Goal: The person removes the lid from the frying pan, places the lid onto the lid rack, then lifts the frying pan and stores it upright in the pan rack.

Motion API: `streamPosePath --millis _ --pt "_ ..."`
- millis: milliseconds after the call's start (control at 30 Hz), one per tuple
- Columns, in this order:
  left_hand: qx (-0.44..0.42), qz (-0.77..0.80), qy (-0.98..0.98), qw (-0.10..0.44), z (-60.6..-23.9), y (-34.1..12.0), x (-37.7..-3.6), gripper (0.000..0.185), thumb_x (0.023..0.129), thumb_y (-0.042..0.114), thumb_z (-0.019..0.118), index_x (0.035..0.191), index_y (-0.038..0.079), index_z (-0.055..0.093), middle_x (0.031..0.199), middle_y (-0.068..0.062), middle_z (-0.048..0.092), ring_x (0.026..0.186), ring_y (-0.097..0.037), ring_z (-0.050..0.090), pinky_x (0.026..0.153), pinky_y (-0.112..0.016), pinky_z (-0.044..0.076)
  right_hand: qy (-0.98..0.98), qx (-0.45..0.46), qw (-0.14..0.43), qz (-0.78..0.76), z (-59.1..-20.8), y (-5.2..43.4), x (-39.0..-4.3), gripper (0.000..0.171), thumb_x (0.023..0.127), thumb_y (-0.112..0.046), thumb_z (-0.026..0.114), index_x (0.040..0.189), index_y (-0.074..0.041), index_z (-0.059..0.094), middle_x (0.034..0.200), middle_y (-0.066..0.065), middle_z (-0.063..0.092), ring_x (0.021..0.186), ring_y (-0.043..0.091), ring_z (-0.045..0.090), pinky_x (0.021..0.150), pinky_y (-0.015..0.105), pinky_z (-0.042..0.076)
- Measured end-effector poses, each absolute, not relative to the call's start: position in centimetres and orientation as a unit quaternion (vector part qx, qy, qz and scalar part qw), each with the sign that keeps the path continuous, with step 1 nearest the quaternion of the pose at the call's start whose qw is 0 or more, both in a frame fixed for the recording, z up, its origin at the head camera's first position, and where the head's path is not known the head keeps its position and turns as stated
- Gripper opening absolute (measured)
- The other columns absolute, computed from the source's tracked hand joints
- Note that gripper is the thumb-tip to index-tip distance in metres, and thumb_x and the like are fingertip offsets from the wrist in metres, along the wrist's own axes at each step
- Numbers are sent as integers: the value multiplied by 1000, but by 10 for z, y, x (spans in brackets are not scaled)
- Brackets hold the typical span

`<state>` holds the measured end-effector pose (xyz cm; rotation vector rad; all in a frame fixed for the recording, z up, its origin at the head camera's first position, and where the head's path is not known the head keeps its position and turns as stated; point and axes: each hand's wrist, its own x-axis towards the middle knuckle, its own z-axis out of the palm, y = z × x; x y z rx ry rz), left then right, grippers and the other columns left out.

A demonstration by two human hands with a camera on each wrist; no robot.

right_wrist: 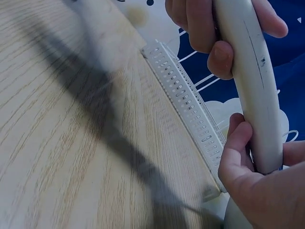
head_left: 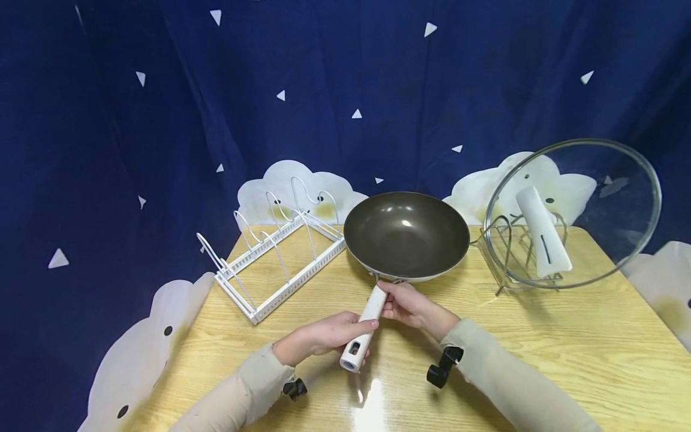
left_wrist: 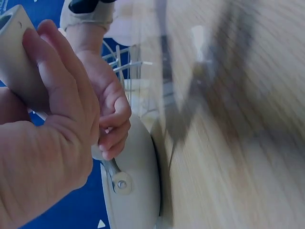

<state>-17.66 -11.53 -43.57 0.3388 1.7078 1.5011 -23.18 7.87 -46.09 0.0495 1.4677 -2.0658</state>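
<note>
Both hands grasp a wok's (head_left: 406, 235) white handle (head_left: 364, 327); left hand (head_left: 324, 337) near its end, right hand (head_left: 407, 305) beside the bowl.

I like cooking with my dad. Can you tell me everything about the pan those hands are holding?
The pan is a round, deep wok, dark and glossy inside, pale on the outside, and empty. A long white handle joins it by a metal bracket and points toward the person. The left hand grips the handle near its end; the right hand grips it close to the bowl. The pan sits tilted over the wooden table, between a white wire rack and a glass lid.
</note>
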Motion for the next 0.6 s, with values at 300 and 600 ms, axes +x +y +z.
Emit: streamPosePath --millis 300,600 --pt "128 609 676 395 -437 -102 -168 36 98 32 47 100 -4 49 70 -10 59 59 -17 62 56 -29 55 544 14 312 -779 -460 86 -232 28 102 -17 37 106 10 46 80 11 65 76 19 67 77 33 55" --pt "112 625 675 376 -438 -86 -158 26 96 29 50 91 3 52 69 -6 60 57 -12 58 51 -23 51 564 -18 332 -756 -456 97 -231 26 101 -17 41 104 8 46 90 16 64 80 18 66 79 32 55"
